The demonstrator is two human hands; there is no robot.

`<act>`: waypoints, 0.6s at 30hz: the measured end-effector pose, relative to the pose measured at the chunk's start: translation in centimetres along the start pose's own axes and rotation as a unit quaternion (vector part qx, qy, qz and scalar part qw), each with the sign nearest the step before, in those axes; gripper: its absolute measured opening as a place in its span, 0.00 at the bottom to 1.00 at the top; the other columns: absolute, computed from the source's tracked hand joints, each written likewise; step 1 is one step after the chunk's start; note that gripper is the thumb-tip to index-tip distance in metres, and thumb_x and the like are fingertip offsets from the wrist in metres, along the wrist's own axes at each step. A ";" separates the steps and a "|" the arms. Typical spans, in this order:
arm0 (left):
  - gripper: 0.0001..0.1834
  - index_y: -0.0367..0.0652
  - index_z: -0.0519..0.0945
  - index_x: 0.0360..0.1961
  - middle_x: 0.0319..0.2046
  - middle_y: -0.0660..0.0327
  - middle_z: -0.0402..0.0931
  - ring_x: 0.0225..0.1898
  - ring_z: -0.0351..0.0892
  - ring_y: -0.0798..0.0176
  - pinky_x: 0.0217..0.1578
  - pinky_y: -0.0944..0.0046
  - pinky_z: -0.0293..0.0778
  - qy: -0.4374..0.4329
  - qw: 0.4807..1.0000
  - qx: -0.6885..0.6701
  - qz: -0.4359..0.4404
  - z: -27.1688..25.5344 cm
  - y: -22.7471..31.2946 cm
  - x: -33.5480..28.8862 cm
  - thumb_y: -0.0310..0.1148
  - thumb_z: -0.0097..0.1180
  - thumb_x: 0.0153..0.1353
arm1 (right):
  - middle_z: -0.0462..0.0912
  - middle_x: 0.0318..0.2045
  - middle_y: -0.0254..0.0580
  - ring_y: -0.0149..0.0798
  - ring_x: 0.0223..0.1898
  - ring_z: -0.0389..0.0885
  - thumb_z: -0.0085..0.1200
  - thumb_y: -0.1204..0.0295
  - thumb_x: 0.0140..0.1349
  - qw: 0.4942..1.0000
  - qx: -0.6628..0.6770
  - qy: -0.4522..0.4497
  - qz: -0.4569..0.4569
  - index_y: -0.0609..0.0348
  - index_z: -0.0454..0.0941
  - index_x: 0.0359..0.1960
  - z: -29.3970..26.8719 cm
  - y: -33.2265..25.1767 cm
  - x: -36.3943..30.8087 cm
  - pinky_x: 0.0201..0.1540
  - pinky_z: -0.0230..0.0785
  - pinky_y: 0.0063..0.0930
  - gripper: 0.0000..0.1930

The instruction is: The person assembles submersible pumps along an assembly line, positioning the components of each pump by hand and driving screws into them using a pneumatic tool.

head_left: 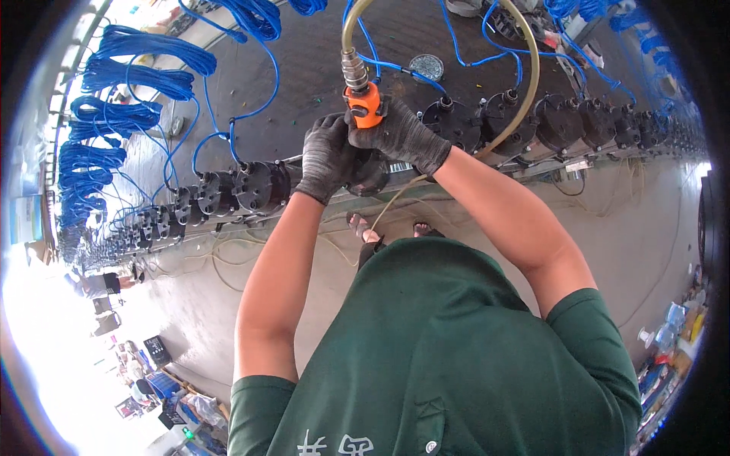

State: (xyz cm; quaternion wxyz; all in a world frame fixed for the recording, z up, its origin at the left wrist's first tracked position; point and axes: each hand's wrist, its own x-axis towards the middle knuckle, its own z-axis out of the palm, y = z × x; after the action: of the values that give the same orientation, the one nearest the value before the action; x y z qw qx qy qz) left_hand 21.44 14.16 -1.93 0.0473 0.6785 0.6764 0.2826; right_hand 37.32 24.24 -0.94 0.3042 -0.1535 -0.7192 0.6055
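Both my hands wear grey-black knit gloves and meet over the row of black round housings at the bench's near edge. My right hand [399,137] is wrapped round an orange air tool [363,105]. A metal coupling [353,70] joins the tool to a yellowish air hose [532,68], which loops over to the right. Close beside it, my left hand [328,156] has its fingers curled in; what they grip is hidden. Under the hands sits a black round housing [368,176], partly covered by the gloves. Another black housing [261,188] stands just left of my left hand.
More black housings [559,124] with blue cables run along the bench edge both ways. Coiled blue cables [148,53] hang at the far left. A round tin of small parts [426,68] stands on the dark bench top [304,83]. Thin hoses [220,262] lie across the floor.
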 end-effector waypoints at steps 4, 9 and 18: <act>0.20 0.44 0.80 0.51 0.49 0.50 0.80 0.53 0.75 0.40 0.53 0.44 0.71 -0.009 0.999 0.047 -0.011 0.0 0.6 0.0 0.37 0.58 0.58 | 0.84 0.35 0.36 0.34 0.38 0.81 0.69 0.70 0.52 0.999 -0.046 -0.007 -0.007 0.57 0.79 0.41 -0.2 0.2 0.0 0.47 0.75 0.31 0.16; 0.18 0.46 0.80 0.49 0.48 0.52 0.80 0.52 0.76 0.40 0.52 0.44 0.70 -0.022 0.998 0.054 -0.029 -0.6 1.5 -0.1 0.40 0.56 0.60 | 0.83 0.37 0.32 0.30 0.40 0.81 0.70 0.75 0.52 0.995 0.068 -0.068 0.035 0.58 0.77 0.45 -0.1 -0.3 -0.2 0.50 0.76 0.28 0.19; 0.17 0.46 0.81 0.50 0.49 0.54 0.81 0.53 0.76 0.42 0.53 0.45 0.70 0.028 1.000 0.003 -0.005 0.4 0.1 -0.3 0.39 0.56 0.60 | 0.83 0.37 0.33 0.31 0.41 0.81 0.69 0.76 0.52 0.997 -0.035 -0.054 0.033 0.58 0.78 0.43 -0.1 -1.3 -0.3 0.51 0.76 0.29 0.17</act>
State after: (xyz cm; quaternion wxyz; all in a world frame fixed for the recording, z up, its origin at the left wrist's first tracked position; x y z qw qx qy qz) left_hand 21.73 13.98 -2.30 0.0280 0.6673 0.6814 0.2993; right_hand 37.81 23.89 0.24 0.2391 -0.1543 -0.7499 0.5972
